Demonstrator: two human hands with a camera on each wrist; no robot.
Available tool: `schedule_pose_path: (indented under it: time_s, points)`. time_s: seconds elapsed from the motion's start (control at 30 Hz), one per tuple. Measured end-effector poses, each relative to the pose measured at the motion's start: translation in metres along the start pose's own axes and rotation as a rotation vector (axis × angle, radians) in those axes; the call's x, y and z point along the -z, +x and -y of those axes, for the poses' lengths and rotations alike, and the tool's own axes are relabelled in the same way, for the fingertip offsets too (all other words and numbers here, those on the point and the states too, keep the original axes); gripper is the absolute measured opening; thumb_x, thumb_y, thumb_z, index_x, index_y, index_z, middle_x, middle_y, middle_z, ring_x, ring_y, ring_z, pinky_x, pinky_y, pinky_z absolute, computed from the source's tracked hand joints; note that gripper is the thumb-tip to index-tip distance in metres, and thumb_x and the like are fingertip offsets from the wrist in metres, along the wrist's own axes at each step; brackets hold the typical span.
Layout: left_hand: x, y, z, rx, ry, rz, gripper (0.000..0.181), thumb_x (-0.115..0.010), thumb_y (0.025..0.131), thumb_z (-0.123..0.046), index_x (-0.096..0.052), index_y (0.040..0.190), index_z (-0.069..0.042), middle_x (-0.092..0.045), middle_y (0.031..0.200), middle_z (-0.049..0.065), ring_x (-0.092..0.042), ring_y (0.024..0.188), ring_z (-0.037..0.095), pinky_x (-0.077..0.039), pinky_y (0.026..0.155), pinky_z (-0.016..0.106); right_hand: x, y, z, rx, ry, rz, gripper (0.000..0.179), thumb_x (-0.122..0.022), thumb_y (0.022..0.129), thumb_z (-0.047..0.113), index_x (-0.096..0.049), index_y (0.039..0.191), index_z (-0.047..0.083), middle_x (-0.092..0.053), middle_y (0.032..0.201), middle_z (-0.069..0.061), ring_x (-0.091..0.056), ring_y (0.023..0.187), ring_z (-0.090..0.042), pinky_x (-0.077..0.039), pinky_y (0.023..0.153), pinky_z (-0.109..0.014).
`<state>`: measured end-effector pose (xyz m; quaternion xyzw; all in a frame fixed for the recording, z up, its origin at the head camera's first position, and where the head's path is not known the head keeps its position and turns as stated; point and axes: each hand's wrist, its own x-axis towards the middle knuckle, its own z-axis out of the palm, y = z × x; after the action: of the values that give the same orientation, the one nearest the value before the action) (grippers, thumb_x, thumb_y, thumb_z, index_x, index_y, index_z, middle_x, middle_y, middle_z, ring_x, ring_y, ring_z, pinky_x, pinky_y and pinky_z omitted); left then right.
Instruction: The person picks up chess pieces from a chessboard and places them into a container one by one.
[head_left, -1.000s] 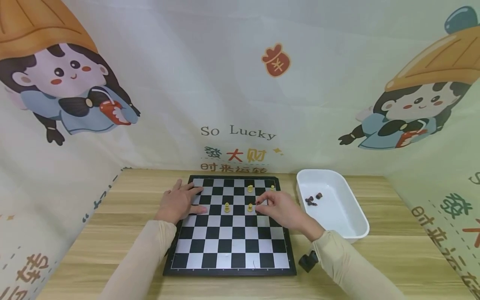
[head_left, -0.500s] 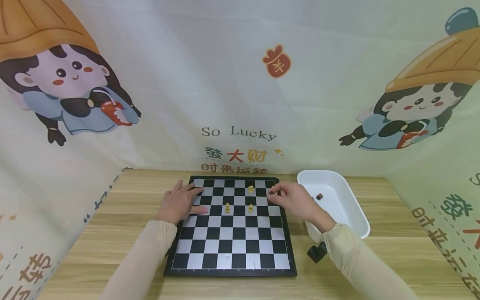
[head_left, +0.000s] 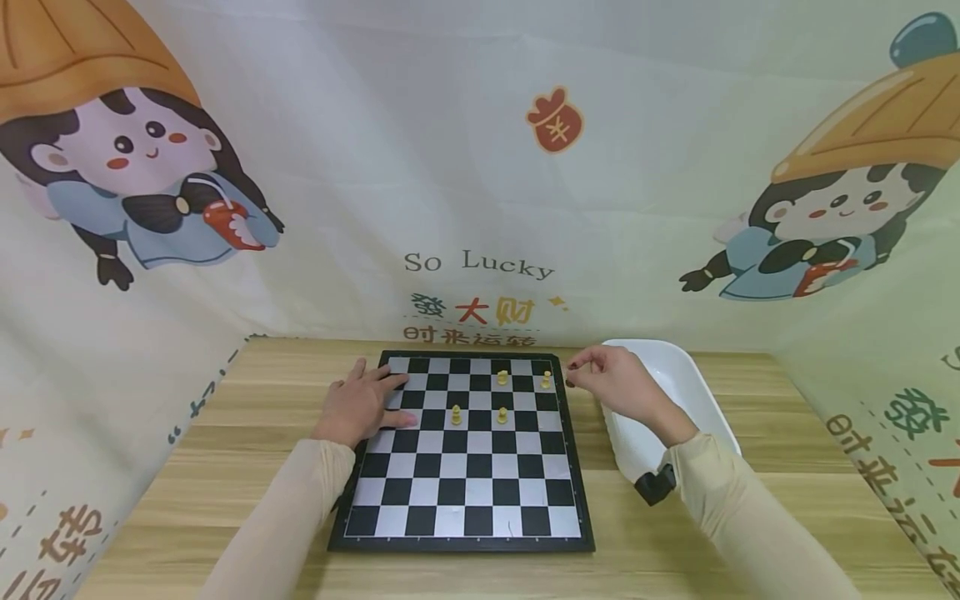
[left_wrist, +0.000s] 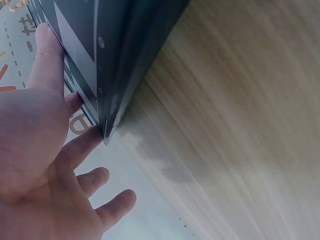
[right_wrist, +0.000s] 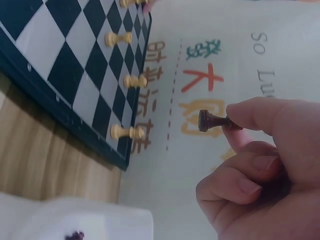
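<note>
R hand [head_left: 624,385], fingers clamped on dark chess piece [right_wrist: 212,121], just R of chessboard [head_left: 465,492]; L hand [head_left: 356,407] (fingers apart) on chessboard's L side; white tub [head_left: 688,385] R of chessboard

dark piece [right_wrist: 214,121] partly hidden, tub [head_left: 682,379] partly covered, sleeves [head_left: 757,517] cropped

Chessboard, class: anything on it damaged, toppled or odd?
A thin dark curved mark on the nearest row of the chessboard looks odd: other white squares show no such line. Scratch or hair, I cannot tell. The four pale pieces stand upright.
</note>
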<state>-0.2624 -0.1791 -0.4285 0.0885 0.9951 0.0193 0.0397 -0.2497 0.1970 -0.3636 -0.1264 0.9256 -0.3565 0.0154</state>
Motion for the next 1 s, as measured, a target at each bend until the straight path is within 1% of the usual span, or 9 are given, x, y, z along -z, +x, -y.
schedule_pose_path:
  time_s: [0.17,0.37,0.57,0.67,0.83,1.0]
  points:
    - [0.000,-0.001,0.000,0.000,0.002,0.006,0.083,-0.063,0.086,-0.068,-0.049,0.153,-0.021,-0.040,0.163,0.015,-0.024,0.154,0.049,-0.036,0.114,0.071,0.010,-0.001,-0.008,-0.033,-0.018,-0.010,0.025,-0.063,0.095,0.022,-0.073,0.111,0.005,-0.047,0.063,0.004,-0.044,0.047,-0.010,-0.043,0.047,-0.026]
    - [-0.001,0.000,0.000,0.001,0.000,0.003,0.083,-0.063,0.086,-0.068,-0.049,0.153,-0.021,-0.040,0.163,0.015,-0.024,0.154,0.049,-0.036,0.114,0.071,0.019,-0.001,-0.019,-0.050,-0.059,-0.050,0.026,-0.066,0.094,0.023,-0.073,0.110,0.003,-0.048,0.063,0.004,-0.048,0.055,-0.012,-0.040,0.056,-0.027]
    - [-0.002,0.000,0.001,0.001,0.006,0.000,0.083,-0.063,0.086,-0.068,-0.049,0.153,-0.021,-0.040,0.163,0.015,-0.024,0.154,0.049,-0.037,0.114,0.071,0.027,-0.003,-0.029,-0.062,-0.104,-0.080,0.029,-0.066,0.093,0.022,-0.072,0.110,-0.001,-0.051,0.064,0.003,-0.046,0.057,-0.011,-0.038,0.056,-0.026]
    - [-0.002,0.000,0.001,0.002,0.005,0.001,0.083,-0.063,0.086,-0.069,-0.049,0.153,-0.021,-0.040,0.163,0.014,-0.023,0.155,0.048,-0.037,0.114,0.070,0.032,-0.005,-0.034,-0.080,-0.121,-0.091,0.028,-0.065,0.094,0.021,-0.071,0.110,-0.001,-0.053,0.066,0.001,-0.046,0.058,-0.012,-0.038,0.056,-0.026]
    - [-0.001,-0.001,0.000,-0.001,0.000,-0.002,0.082,-0.063,0.086,-0.068,-0.049,0.152,-0.021,-0.040,0.163,0.014,-0.023,0.155,0.048,-0.037,0.114,0.071,0.036,-0.007,-0.042,-0.115,-0.129,-0.093,0.029,-0.064,0.095,0.021,-0.071,0.111,-0.003,-0.058,0.071,-0.003,-0.045,0.062,-0.014,-0.038,0.056,-0.027]
    - [0.000,-0.002,-0.001,0.000,0.001,-0.005,0.082,-0.063,0.086,-0.068,-0.049,0.152,-0.021,-0.040,0.163,0.014,-0.023,0.155,0.048,-0.037,0.115,0.070,0.036,-0.008,-0.046,-0.138,-0.121,-0.106,0.028,-0.065,0.093,0.017,-0.071,0.107,-0.006,-0.069,0.077,-0.011,-0.049,0.063,-0.013,-0.041,0.058,-0.026]
